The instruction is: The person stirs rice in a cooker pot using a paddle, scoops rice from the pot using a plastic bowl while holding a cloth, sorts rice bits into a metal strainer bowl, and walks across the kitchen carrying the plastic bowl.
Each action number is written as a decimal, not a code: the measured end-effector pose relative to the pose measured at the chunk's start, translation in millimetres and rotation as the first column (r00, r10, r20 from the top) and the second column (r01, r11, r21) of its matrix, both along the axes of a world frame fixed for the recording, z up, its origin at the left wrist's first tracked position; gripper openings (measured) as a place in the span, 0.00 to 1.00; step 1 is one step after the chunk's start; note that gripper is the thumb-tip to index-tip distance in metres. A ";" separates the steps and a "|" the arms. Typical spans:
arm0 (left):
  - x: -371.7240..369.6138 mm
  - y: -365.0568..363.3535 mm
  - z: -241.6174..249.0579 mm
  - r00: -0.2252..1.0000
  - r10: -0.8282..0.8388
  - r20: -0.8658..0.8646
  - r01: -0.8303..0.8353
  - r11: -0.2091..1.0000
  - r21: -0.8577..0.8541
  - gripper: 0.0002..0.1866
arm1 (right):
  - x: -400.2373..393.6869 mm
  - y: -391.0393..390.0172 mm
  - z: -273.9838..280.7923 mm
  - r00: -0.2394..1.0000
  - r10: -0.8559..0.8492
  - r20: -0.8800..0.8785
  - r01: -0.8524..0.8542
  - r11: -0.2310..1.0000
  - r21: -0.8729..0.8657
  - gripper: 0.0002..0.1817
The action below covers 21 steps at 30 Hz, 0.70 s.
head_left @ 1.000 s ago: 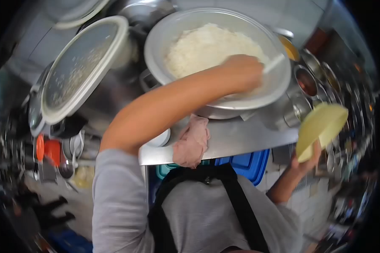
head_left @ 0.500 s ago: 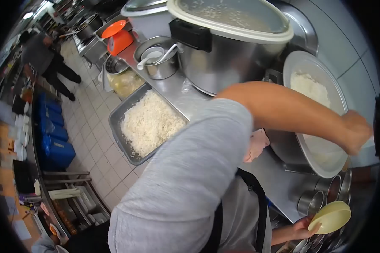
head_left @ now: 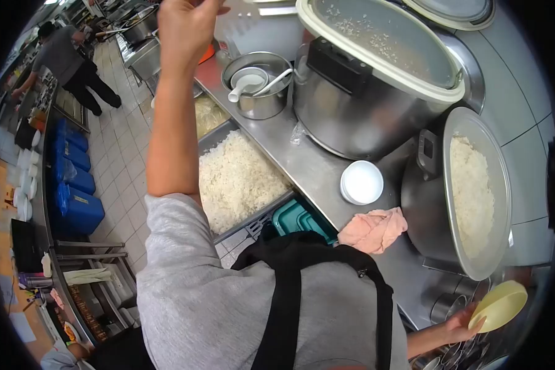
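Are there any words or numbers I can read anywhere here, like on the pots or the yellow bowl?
None can be read.
The yellow bowl in the right hand: plain, no writing.
The rice pot and the big cooker: bare metal, no label showing.
The blue bins on the floor: any marks too small and blurred to read.
The left hand, raised: holds no label.

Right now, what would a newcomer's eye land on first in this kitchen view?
Probably the white rice: a heaped tray of rice at the counter's near edge, and a big pot of rice at the right. Next, the left hand raised high at the top, and the right hand at bottom right holding a pale yellow bowl. A pink cloth lies beside the pot.
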<state>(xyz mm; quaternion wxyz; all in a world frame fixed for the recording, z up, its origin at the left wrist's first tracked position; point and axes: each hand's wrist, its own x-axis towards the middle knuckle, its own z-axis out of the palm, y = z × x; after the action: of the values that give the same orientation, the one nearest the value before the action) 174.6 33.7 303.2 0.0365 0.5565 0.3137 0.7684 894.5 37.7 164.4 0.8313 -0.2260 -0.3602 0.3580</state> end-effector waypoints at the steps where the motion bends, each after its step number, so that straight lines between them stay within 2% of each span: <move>1: -39.8 16.8 -30.0 0.904 -0.424 0.054 0.414 0.900 0.139 0.15 | -6.8 -0.2 3.2 1.000 -0.003 0.007 0.003 1.000 -0.010 0.23; 2: -60.6 21.5 -51.2 0.902 -0.428 0.063 0.416 0.899 0.137 0.15 | -8.7 2.0 5.1 0.999 0.030 0.034 -0.030 0.999 -0.023 0.23; 3: -76.3 26.4 -68.7 0.998 -0.012 0.055 0.018 0.992 -0.122 0.14 | -11.6 1.8 8.3 0.996 0.062 0.060 -0.060 0.998 -0.033 0.23; 4: -86.5 31.7 -82.9 0.918 0.391 -0.062 -0.388 0.855 -0.345 0.14 | -14.0 1.1 10.0 0.997 0.045 0.069 -0.041 0.997 -0.062 0.24; 5: -88.8 41.4 -94.6 0.920 0.389 -0.055 -0.383 0.858 -0.343 0.14 | -19.4 0.3 12.6 0.996 0.042 0.074 -0.038 0.998 -0.058 0.24; 7: -86.2 65.2 -118.7 0.954 0.273 0.122 -0.228 0.929 -0.292 0.10 | -32.9 -2.9 16.8 0.996 -0.026 0.083 0.031 0.998 -0.057 0.24; 8: -92.0 72.8 -135.1 0.956 0.266 0.126 -0.219 0.929 -0.297 0.10 | -37.6 -4.6 18.5 0.995 -0.034 0.089 0.039 0.997 -0.061 0.24; 10: -106.0 87.5 -163.8 0.977 0.206 0.046 -0.157 0.855 -0.494 0.12 | -47.2 -6.4 17.8 0.989 -0.123 0.077 0.129 0.988 -0.080 0.25; 11: -111.3 92.1 -176.1 0.980 0.193 0.045 -0.145 0.853 -0.501 0.12 | -50.2 -6.7 16.9 0.988 -0.136 0.079 0.143 0.986 -0.087 0.25; 13: -120.6 100.3 -197.5 0.942 0.263 -0.208 -0.330 0.607 -0.723 0.13 | -47.9 -7.2 15.1 0.984 -0.129 0.126 0.144 0.982 -0.122 0.26; 14: -133.4 103.9 -209.5 0.900 0.289 -0.325 -0.433 0.524 -0.733 0.15 | -45.6 -6.7 15.0 0.971 -0.209 0.116 0.226 0.959 -0.168 0.27; 16: -132.0 90.6 -211.6 0.712 0.504 -0.489 -0.691 0.378 -0.616 0.18 | -54.4 -9.5 24.0 0.955 -0.274 0.114 0.291 0.938 -0.188 0.28; 17: -115.4 73.0 -189.2 0.665 0.577 -0.474 -0.727 0.356 -0.587 0.21 | -58.0 -11.1 28.8 0.938 -0.329 0.112 0.345 0.918 -0.198 0.29; 18: -114.5 61.2 -183.2 0.586 0.651 -0.482 -0.802 0.382 -0.459 0.22 | -61.4 -14.4 35.3 0.927 -0.359 0.108 0.375 0.902 -0.213 0.30; 19: -101.0 44.3 -185.5 0.447 0.763 -0.466 -0.885 0.305 -0.351 0.21 | -61.6 -15.5 42.2 0.909 -0.405 0.099 0.417 0.882 -0.219 0.30; 20: -84.1 25.2 -177.7 0.563 0.773 -0.293 -0.823 0.490 -0.288 0.19 | -55.3 -18.2 44.2 0.904 -0.418 0.088 0.427 0.879 -0.212 0.30; 21: -28.7 9.0 -156.6 0.631 0.771 -0.086 -0.763 0.596 -0.249 0.16 | -46.1 -20.8 45.5 0.900 -0.429 0.077 0.435 0.876 -0.206 0.30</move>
<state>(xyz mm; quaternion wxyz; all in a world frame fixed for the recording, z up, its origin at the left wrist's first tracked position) 145.8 42.7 146.6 -0.2190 0.3455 0.6203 0.6693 848.4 16.9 209.9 0.8549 -0.3956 -0.2712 0.1975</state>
